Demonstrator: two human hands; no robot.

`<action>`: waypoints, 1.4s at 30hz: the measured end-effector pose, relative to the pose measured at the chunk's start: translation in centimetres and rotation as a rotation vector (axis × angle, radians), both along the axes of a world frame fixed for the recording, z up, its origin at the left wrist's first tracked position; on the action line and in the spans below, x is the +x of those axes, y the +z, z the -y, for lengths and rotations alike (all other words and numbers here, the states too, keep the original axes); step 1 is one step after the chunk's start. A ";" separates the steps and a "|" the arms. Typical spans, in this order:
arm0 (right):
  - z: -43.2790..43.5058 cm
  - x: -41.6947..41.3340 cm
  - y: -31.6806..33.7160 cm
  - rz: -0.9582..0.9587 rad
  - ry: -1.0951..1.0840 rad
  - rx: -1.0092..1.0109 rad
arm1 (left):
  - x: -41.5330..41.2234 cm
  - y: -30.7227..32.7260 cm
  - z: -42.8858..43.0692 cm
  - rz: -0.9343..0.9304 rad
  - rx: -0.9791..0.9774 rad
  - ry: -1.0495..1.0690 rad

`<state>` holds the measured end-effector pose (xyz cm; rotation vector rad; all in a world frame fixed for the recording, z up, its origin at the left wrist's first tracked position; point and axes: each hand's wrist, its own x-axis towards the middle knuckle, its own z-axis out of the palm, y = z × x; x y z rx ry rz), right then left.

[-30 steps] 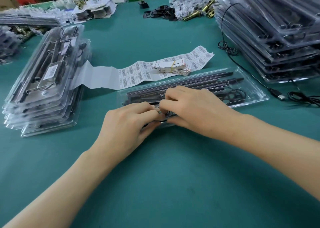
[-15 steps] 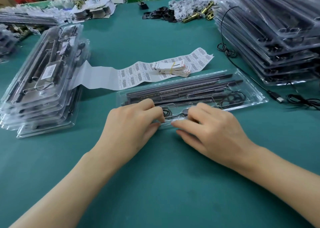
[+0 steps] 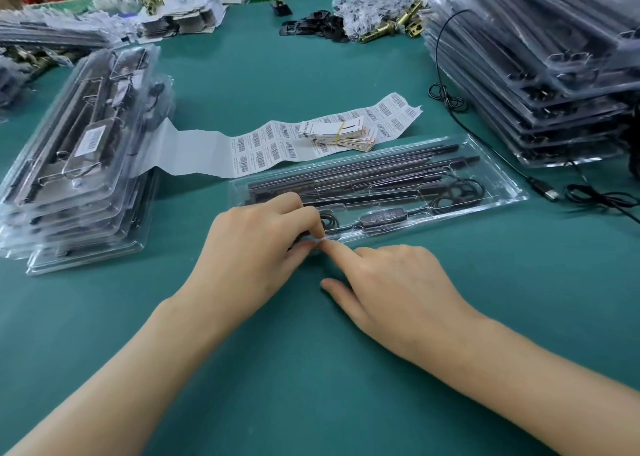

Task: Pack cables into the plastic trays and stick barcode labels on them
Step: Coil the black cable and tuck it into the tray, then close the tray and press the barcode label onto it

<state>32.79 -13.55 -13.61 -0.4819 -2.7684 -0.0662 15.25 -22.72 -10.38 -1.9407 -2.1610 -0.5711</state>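
Teal matte work table (image 3: 311,369) throughout, crowded along its far edges. At centre, just beyond the hands: long clear plastic tray (image 3: 512,192), glossy, thin-walled, moulded into pockets, lying crosswise. Seated inside: thin black cable (image 3: 379,217) with an oblong controller and coiled loops at both ends, beside straight dark rods (image 3: 346,173).

Left hand (image 3: 256,244) curled over the tray's near left part, thumb and fingertips pinching at the near rim. Right hand (image 3: 391,282) drawn back since 1 second ago, off the tray's middle and down onto the table. Holds nothing now, index finger (image 3: 341,247) stretched to touch the rim by the left fingertips, other fingers loosely bent. Leaves the controller uncovered in its pocket, so probably marks the cable as seated and the label as next. No label visible on this tray.

Just behind: long white paper strip of barcode labels (image 3: 263,147), wavy, with a rubber-banded bundle of white cards (image 3: 337,133) on top. Left: stack of packed clear trays (image 3: 79,150), top 1 labelled. Right: taller stack of trays (image 3: 540,74), with a loose black USB cable (image 3: 550,192) at its foot.
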 end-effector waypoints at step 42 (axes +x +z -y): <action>-19.4 -9.5 4.6 -0.273 -0.458 -0.983 | -8.8 -0.7 -19.3 0.361 -0.171 0.005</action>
